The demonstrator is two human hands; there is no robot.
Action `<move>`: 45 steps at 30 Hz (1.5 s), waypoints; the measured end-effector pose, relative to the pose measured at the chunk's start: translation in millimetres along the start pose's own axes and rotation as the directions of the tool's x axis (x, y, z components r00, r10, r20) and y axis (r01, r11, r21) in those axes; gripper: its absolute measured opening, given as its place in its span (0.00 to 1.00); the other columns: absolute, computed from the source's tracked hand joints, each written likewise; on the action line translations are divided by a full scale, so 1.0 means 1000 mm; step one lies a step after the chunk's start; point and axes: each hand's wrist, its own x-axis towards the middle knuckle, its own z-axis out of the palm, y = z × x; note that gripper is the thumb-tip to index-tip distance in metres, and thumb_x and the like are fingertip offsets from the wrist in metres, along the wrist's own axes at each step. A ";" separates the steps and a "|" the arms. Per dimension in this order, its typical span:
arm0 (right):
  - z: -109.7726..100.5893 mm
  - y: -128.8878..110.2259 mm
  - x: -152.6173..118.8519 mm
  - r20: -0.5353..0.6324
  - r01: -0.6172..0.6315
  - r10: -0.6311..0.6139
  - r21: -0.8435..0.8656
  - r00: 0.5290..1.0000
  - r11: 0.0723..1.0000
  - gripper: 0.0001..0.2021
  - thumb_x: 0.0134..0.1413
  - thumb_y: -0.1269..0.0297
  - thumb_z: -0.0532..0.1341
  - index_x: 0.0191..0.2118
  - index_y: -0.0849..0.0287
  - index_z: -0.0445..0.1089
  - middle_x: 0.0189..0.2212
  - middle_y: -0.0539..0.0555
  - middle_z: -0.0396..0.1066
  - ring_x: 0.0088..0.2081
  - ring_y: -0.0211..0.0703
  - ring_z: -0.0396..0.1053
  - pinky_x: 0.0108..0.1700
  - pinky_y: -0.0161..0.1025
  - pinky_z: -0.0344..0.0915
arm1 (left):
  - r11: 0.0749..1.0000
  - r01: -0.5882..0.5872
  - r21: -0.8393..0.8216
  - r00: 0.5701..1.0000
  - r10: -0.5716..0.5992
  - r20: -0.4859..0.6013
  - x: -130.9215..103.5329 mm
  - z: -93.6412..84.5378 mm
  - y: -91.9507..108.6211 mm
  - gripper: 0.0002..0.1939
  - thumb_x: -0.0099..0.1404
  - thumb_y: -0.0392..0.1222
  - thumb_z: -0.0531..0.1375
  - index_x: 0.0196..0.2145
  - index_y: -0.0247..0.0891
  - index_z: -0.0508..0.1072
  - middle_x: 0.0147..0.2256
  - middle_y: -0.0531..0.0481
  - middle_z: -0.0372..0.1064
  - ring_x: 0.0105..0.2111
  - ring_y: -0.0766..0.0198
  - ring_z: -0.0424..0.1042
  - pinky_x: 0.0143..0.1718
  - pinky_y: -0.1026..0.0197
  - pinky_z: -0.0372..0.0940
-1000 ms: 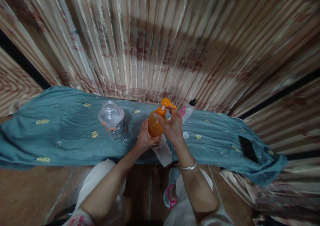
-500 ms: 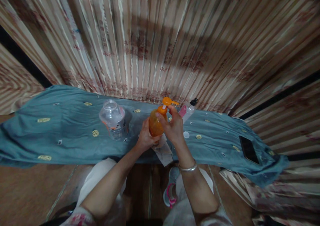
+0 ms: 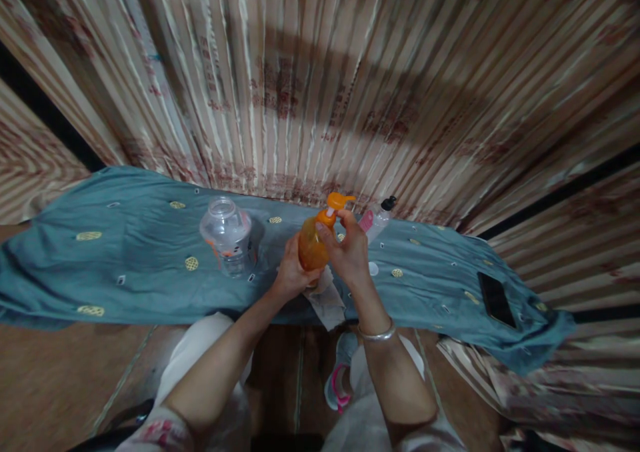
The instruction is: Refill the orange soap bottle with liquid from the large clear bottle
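An orange pump bottle [image 3: 313,247] is held tilted over the cloth-covered surface. My left hand [image 3: 291,272] wraps round its lower body. At its neck, the fingers and thumb of my right hand [image 3: 347,245] are closed round the orange pump collar [image 3: 326,217]. The pump head stands raised, its spout pointing right. Beneath the bottle lies a crumpled pale tissue [image 3: 327,302]. Left of my hands is a clear, wide plastic jar [image 3: 233,242] without a lid. Just behind my right hand is a clear bottle with a black pump top and pink label [image 3: 375,220].
A teal cloth [image 3: 145,252] covers the long, narrow surface. A small white disc [image 3: 373,268] lies right of my right wrist, and a black phone [image 3: 497,299] is at the far right. Pleated curtains [image 3: 320,92] hang close behind.
The orange pump head has shifted slightly as my right fingers move at the collar. My left hand keeps the bottle in nearly the same place.
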 end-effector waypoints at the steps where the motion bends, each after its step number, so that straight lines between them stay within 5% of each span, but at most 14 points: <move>1: 0.000 0.000 0.000 -0.001 0.001 -0.001 -0.002 1.000 1.000 0.17 0.49 0.51 0.61 0.42 0.55 0.66 0.40 0.55 0.73 0.42 0.47 0.69 0.48 0.48 0.64 | 1.000 -0.003 -0.002 1.000 0.003 -0.004 0.000 0.000 0.000 0.47 0.44 0.41 0.70 0.59 0.38 0.55 0.53 0.41 0.60 0.55 0.47 0.62 0.58 0.45 0.59; 8: 0.000 -0.002 0.004 -0.045 -0.070 0.068 -0.047 0.997 0.996 0.23 0.40 0.46 0.66 0.39 0.56 0.65 0.37 0.54 0.73 0.41 0.48 0.70 0.45 0.47 0.65 | 1.000 -0.018 -0.002 1.000 0.018 -0.021 0.000 0.000 0.002 0.46 0.44 0.41 0.70 0.59 0.40 0.56 0.53 0.41 0.61 0.55 0.48 0.62 0.58 0.44 0.58; 17: -0.006 -0.002 0.006 0.071 0.039 -0.038 -0.017 0.997 0.999 0.14 0.51 0.52 0.59 0.39 0.55 0.66 0.37 0.53 0.72 0.41 0.46 0.69 0.47 0.47 0.64 | 1.000 -0.014 -0.019 1.000 0.014 -0.025 0.001 0.002 0.000 0.46 0.44 0.42 0.70 0.59 0.41 0.56 0.53 0.41 0.60 0.56 0.48 0.62 0.58 0.44 0.59; 26: -0.001 -0.002 0.006 -0.007 -0.049 0.049 -0.046 0.999 0.998 0.22 0.41 0.48 0.65 0.40 0.56 0.66 0.40 0.56 0.73 0.43 0.48 0.69 0.48 0.49 0.64 | 1.000 -0.002 0.007 1.000 0.002 -0.007 0.000 0.000 0.004 0.46 0.45 0.42 0.70 0.60 0.37 0.55 0.54 0.38 0.60 0.56 0.47 0.62 0.58 0.43 0.59; 39: -0.004 -0.004 0.005 0.068 0.048 -0.047 -0.018 0.997 0.999 0.14 0.51 0.53 0.59 0.41 0.56 0.66 0.37 0.54 0.72 0.42 0.46 0.68 0.48 0.46 0.63 | 1.000 -0.008 -0.010 1.000 0.008 0.000 0.000 0.001 0.001 0.47 0.45 0.42 0.70 0.60 0.40 0.55 0.54 0.39 0.59 0.56 0.46 0.61 0.56 0.43 0.61; 45: -0.002 -0.004 0.005 0.044 -0.032 0.034 -0.050 0.998 0.998 0.21 0.44 0.49 0.63 0.42 0.56 0.66 0.40 0.54 0.73 0.42 0.48 0.68 0.47 0.48 0.63 | 0.999 -0.035 0.017 0.999 0.035 -0.012 0.000 0.001 0.001 0.47 0.45 0.41 0.70 0.60 0.40 0.54 0.54 0.41 0.60 0.56 0.49 0.61 0.59 0.45 0.58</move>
